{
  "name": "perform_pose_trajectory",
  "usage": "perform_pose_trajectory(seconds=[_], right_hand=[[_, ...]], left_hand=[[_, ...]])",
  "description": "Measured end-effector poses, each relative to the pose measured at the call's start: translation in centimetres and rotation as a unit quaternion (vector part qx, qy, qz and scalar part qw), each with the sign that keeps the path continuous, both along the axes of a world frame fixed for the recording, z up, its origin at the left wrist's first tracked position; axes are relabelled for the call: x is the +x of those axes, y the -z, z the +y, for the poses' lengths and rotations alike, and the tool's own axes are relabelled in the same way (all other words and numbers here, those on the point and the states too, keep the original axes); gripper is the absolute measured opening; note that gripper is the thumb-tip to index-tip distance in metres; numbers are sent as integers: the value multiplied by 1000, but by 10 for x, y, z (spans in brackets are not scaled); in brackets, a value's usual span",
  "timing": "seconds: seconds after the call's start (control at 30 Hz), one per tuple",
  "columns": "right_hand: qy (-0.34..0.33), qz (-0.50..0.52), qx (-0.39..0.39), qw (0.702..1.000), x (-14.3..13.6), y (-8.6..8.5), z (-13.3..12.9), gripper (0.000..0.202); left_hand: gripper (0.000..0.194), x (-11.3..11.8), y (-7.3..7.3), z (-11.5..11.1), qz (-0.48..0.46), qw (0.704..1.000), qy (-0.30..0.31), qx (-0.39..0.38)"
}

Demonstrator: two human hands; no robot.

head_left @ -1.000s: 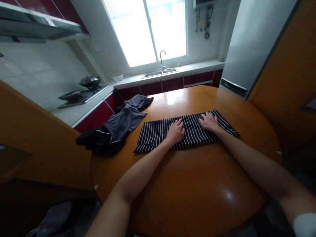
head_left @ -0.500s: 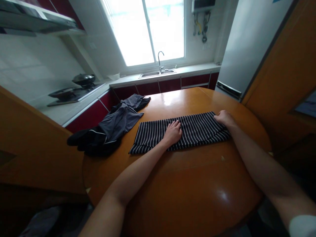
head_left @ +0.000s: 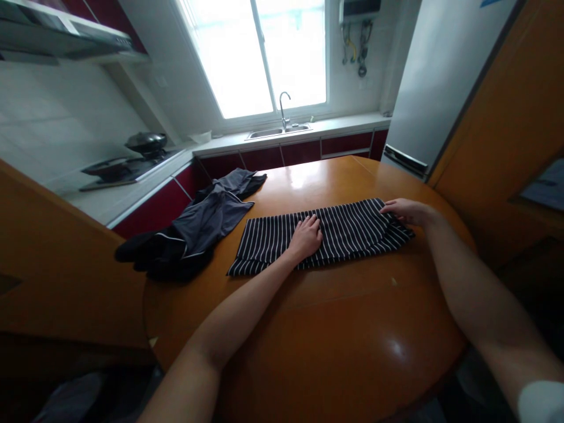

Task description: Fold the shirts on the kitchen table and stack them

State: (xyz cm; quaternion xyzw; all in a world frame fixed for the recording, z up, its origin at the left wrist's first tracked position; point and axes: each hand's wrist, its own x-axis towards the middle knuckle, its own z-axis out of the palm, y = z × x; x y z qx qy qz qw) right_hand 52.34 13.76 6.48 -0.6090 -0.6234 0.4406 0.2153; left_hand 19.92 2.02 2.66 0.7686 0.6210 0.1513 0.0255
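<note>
Left hand [head_left: 305, 238] presses flat on folded black white-striped cloth [head_left: 348, 232] mid round orange wooden surface [head_left: 335, 329]; right hand [head_left: 403, 210] pinches its 3 o'clock end (crumpled dark grey garment [head_left: 198, 226] at 9 o'clock).

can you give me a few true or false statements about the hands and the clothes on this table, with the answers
1. The left hand lies flat on the striped cloth. True.
2. The right hand is on the dark grey garment. False: it is at the right end of the striped cloth.
3. The striped cloth hangs over the edge of the table. False: it lies wholly on the tabletop.
4. The dark grey garment lies to the left of the striped cloth. True.
5. Both hands touch the same cloth. True.
</note>
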Motion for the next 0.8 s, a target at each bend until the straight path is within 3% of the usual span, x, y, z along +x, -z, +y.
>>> perform_pose_trajectory(seconds=[0.17,0.27,0.37,0.47,0.53,0.67,0.8], right_hand=[[-22,74,-9,997,-13,-16,-12,25],[-15,122,17,992,-33,-24,-19,33],[-30,209,33,977,-62,-25,-29,45],[-55,289,47,954,-98,-14,-45,58],[-73,297,53,951,-121,-4,-58,68],[-103,263,12,959,-151,12,-75,72],[-100,290,2,952,-150,13,-73,60]], left_hand=[[48,0,-2,0,-37,999,0,12],[47,5,-7,0,-133,989,29,62],[45,15,-8,0,-297,949,83,71],[54,24,-5,1,-454,883,118,7],[64,25,-2,3,-505,856,107,-28],[67,20,1,8,-477,877,56,-11],[49,17,2,13,-419,904,86,25]])
